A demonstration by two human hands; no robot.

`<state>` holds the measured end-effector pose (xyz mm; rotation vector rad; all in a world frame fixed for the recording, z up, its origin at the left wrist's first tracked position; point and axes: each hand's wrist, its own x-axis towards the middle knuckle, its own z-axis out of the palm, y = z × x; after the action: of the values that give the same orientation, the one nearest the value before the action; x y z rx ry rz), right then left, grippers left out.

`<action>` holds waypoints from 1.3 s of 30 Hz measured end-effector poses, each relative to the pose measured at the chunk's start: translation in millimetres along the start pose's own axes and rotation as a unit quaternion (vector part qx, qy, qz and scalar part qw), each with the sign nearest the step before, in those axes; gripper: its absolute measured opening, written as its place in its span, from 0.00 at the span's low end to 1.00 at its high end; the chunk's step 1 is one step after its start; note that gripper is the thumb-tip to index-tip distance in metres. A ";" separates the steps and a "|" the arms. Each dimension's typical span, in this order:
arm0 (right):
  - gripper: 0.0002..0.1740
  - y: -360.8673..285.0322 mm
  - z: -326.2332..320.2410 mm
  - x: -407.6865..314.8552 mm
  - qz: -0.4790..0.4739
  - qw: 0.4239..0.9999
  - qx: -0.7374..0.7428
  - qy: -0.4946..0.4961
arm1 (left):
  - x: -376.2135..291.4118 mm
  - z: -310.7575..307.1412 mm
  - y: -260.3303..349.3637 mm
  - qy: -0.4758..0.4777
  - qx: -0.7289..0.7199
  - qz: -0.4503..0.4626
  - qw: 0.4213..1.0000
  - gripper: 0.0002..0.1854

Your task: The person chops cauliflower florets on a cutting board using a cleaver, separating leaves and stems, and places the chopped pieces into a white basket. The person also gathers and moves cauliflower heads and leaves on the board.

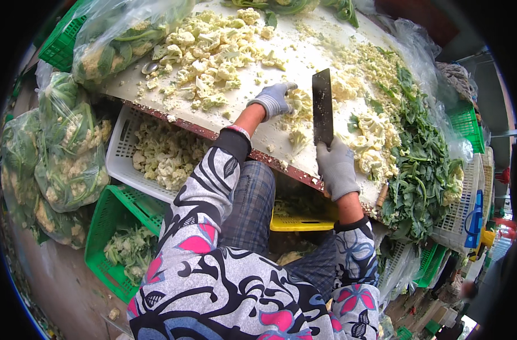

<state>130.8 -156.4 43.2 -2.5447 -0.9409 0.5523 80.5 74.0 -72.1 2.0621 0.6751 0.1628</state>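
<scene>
My left hand (273, 100), in a knit work glove, reaches over the white tabletop (228, 123). Its fingers are at a cauliflower piece (300, 104); whether they grip it I cannot tell. My gloved right hand (337, 169) is closed on the handle of a cleaver (322, 106), whose broad dark blade points away from me, just right of that piece. Nearer me lies another cauliflower piece (299, 140). A large pile of cut cauliflower florets (211, 55) spreads at the upper left. More cauliflower chunks (371, 136) lie right of the cleaver.
Cauliflower leaves (424, 170) heap along the right edge, near a wooden handle (382, 194). A metal spoon (149, 68) lies at the left. Bagged cauliflowers (73, 148), a white crate (118, 140) of florets, a green crate (99, 238) and a yellow crate (301, 224) stand around or below the table.
</scene>
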 end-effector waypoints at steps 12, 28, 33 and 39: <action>0.17 -64.1 13.1 9.3 0.058 0.983 -0.158 -0.072 | -21.3 13.6 21.0 0.065 0.029 -0.100 0.992 0.40; 0.13 -21.2 61.6 57.4 -0.005 0.997 -0.054 0.049 | -25.4 22.6 9.3 0.233 0.081 -0.144 0.958 0.36; 0.11 2.2 30.5 22.5 -0.067 0.971 0.097 0.208 | -37.3 22.1 32.2 0.368 0.243 -0.052 0.896 0.29; 0.10 96.5 -4.6 -44.0 0.101 0.950 0.153 0.252 | -51.3 74.4 113.5 0.156 0.216 0.122 0.956 0.17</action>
<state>153.4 -255.4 12.4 -2.3331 -0.3808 0.0736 110.0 -55.6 -13.8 2.5730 0.6878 0.5321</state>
